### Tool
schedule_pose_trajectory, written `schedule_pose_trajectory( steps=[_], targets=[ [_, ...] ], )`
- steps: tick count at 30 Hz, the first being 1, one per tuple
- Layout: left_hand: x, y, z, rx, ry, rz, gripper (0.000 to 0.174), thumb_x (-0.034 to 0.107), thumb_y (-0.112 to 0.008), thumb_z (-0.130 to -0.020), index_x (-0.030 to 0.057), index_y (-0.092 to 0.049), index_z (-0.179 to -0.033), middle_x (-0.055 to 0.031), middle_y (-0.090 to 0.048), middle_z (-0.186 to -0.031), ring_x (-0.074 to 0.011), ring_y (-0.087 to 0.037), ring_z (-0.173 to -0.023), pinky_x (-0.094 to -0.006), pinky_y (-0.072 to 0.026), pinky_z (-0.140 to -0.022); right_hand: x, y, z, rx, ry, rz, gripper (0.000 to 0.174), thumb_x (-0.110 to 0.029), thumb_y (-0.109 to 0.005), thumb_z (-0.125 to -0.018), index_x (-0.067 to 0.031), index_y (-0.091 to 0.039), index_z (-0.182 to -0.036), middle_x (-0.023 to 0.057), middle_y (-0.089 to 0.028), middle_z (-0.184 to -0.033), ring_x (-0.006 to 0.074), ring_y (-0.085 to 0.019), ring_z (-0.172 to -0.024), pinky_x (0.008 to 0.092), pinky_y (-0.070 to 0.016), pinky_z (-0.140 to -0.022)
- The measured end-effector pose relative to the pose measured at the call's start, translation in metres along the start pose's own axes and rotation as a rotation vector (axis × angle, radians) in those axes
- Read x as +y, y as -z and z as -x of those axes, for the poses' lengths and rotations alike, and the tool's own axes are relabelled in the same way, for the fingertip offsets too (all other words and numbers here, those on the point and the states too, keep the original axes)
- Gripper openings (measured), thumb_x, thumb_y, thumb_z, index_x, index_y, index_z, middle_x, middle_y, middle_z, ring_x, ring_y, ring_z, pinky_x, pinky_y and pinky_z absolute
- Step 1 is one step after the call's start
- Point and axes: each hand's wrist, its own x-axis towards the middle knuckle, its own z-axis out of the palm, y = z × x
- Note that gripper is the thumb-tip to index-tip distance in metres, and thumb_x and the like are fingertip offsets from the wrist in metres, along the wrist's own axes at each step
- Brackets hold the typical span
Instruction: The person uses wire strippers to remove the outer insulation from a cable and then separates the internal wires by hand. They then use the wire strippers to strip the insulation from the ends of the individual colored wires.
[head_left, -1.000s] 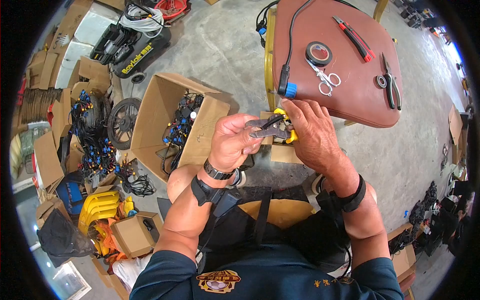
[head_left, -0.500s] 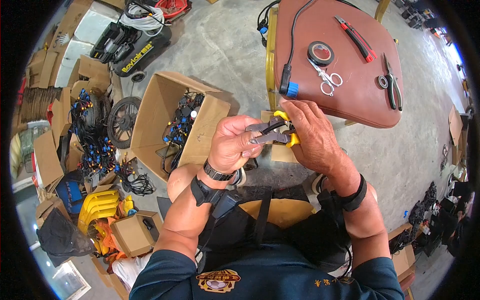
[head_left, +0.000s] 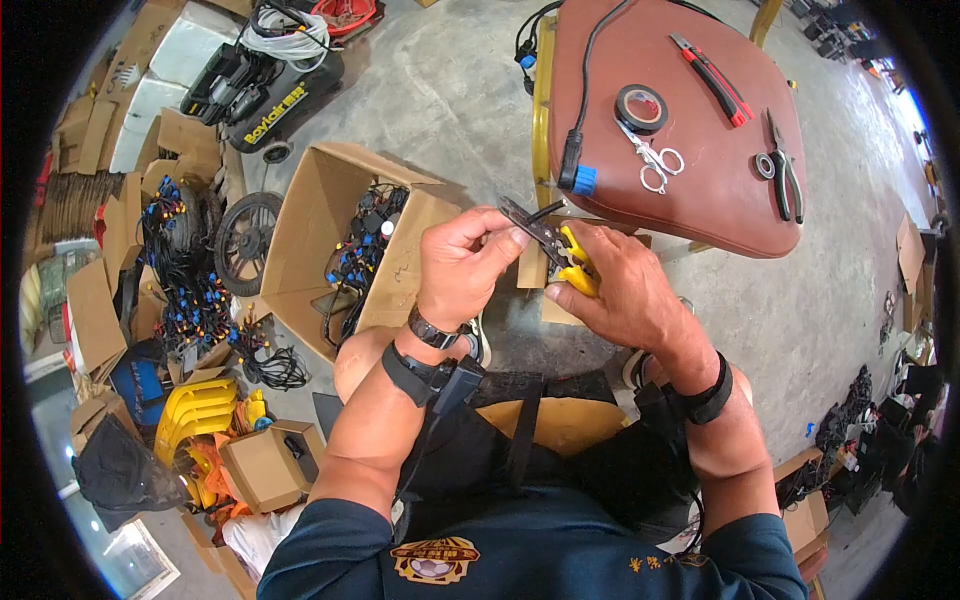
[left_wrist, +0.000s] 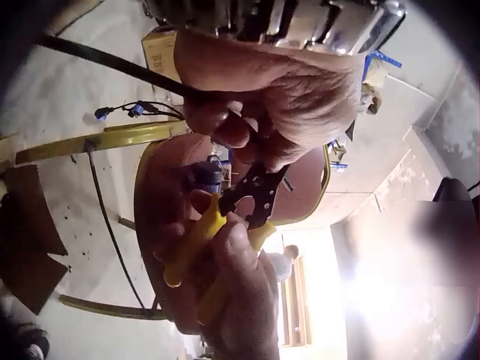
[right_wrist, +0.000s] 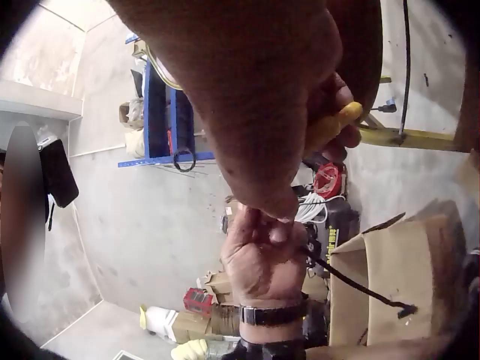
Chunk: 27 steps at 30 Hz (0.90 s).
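My left hand pinches a black cable, whose short end shows beyond the metal jaws of a wire stripper. Wrapped by my right hand, the wire stripper's yellow handles point toward the right palm. Small holes line its dark metal head in the left wrist view. The tool's tips lie right at the left thumb and index finger, crossing the cable. From the left fist the cable's other part trails out in the right wrist view.
A brown padded chair carries black tape, scissors, a red-and-black cutter, pliers and a cable with a blue connector. An open cardboard box of wiring stands left, near an air compressor.
The wire stripper has turned, its tips swinging up and left, and its jaws stand closer together than half a second ago. Both hands shifted slightly, and the cable's end now shows above the tool.
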Motion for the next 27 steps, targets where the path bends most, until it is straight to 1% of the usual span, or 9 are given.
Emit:
schedule_pose_trajectory(
  steps=[2,7,8,10,13,16,19,23,27],
  targets=[
    [-0.003,-0.010,-0.003,0.080,-0.070,-0.065,0.009,0.008,-0.069,-0.089,-0.0012,-0.068,-0.091,0.0006,-0.061,-0.075,-0.0040,-0.050,-0.062,-0.0204,-0.0397,-0.054,-0.001,0.003,0.000,-0.047,-0.066,-0.048,0.058,-0.031,-0.073,-0.078,0.0026,-0.052,-0.120,0.0215,-0.064,-0.096,0.0398,-0.063,-0.092,0.0462,-0.0489,-0.079],
    [-0.007,-0.012,-0.006,0.074,-0.151,-0.276,0.008,0.006,-0.068,-0.089,-0.0020,-0.068,-0.093,0.0025,-0.061,-0.079,-0.0039,-0.049,-0.067,-0.0198,-0.0401,-0.059,-0.011,0.013,-0.001,-0.186,-0.239,-0.094,0.058,-0.031,-0.071,-0.080,0.0043,-0.051,-0.122,0.0231,-0.065,-0.098,0.0400,-0.064,-0.092,0.0463,-0.0491,-0.080],
    [-0.007,-0.012,-0.006,0.072,-0.164,-0.299,0.009,0.006,-0.068,-0.089,-0.0022,-0.068,-0.092,0.0028,-0.061,-0.079,-0.0040,-0.049,-0.068,-0.0197,-0.0402,-0.059,-0.007,0.009,0.001,-0.141,-0.184,-0.051,0.057,-0.029,-0.070,-0.081,0.0047,-0.051,-0.123,0.0228,-0.065,-0.098,0.0400,-0.064,-0.092,0.0461,-0.0488,-0.080],
    [-0.007,-0.015,-0.004,0.090,-0.081,-0.167,0.008,0.006,-0.067,-0.089,-0.0020,-0.068,-0.093,0.0041,-0.059,-0.078,-0.0035,-0.048,-0.069,-0.0199,-0.0402,-0.061,0.002,-0.001,0.004,-0.051,-0.074,0.032,0.055,-0.025,-0.067,-0.082,0.0055,-0.049,-0.125,0.0222,-0.065,-0.100,0.0398,-0.064,-0.093,0.0456,-0.0483,-0.082],
    [-0.005,-0.015,-0.002,0.084,-0.005,-0.075,0.008,0.005,-0.067,-0.090,-0.0023,-0.068,-0.093,0.0048,-0.060,-0.078,-0.0034,-0.049,-0.069,-0.0199,-0.0406,-0.061,0.003,-0.006,0.007,-0.055,-0.055,0.217,0.056,-0.016,-0.063,-0.081,0.0075,-0.046,-0.129,0.0227,-0.064,-0.107,0.0384,-0.062,-0.098,0.0447,-0.0475,-0.083],
    [-0.003,-0.016,0.000,0.078,0.059,0.049,0.008,0.005,-0.067,-0.090,-0.0026,-0.067,-0.093,0.0050,-0.060,-0.076,-0.0032,-0.049,-0.069,-0.0196,-0.0402,-0.061,0.001,-0.006,0.007,-0.069,-0.049,0.221,0.057,-0.008,-0.059,-0.081,0.0092,-0.042,-0.132,0.0249,-0.060,-0.117,0.0376,-0.059,-0.103,0.0453,-0.0477,-0.086],
    [-0.003,-0.015,0.003,0.069,0.103,0.154,0.007,0.004,-0.067,-0.090,-0.0017,-0.067,-0.092,0.0052,-0.059,-0.075,-0.0021,-0.048,-0.067,-0.0192,-0.0384,-0.057,0.006,-0.011,0.008,0.013,0.009,0.191,0.057,-0.004,-0.056,-0.082,0.0110,-0.039,-0.134,0.0261,-0.056,-0.124,0.0376,-0.057,-0.109,0.0457,-0.0481,-0.090],
    [-0.004,-0.010,0.005,0.027,0.119,0.242,0.007,0.006,-0.067,-0.090,-0.0001,-0.067,-0.092,0.0043,-0.059,-0.072,-0.0012,-0.045,-0.060,-0.0189,-0.0348,-0.051,0.007,-0.013,0.007,0.040,0.039,0.186,0.056,0.000,-0.054,-0.082,0.0113,-0.037,-0.134,0.0273,-0.053,-0.126,0.0393,-0.056,-0.113,0.0449,-0.0479,-0.095],
    [-0.003,-0.012,0.007,0.008,0.145,0.382,0.010,0.008,-0.065,-0.091,-0.0012,-0.064,-0.094,-0.0013,-0.057,-0.071,-0.0052,-0.043,-0.053,-0.0198,-0.0320,-0.047,0.008,-0.013,0.006,0.070,0.072,0.227,0.055,0.001,-0.054,-0.083,0.0109,-0.037,-0.134,0.0276,-0.053,-0.127,0.0402,-0.055,-0.115,0.0446,-0.0479,-0.096]
  ],
)
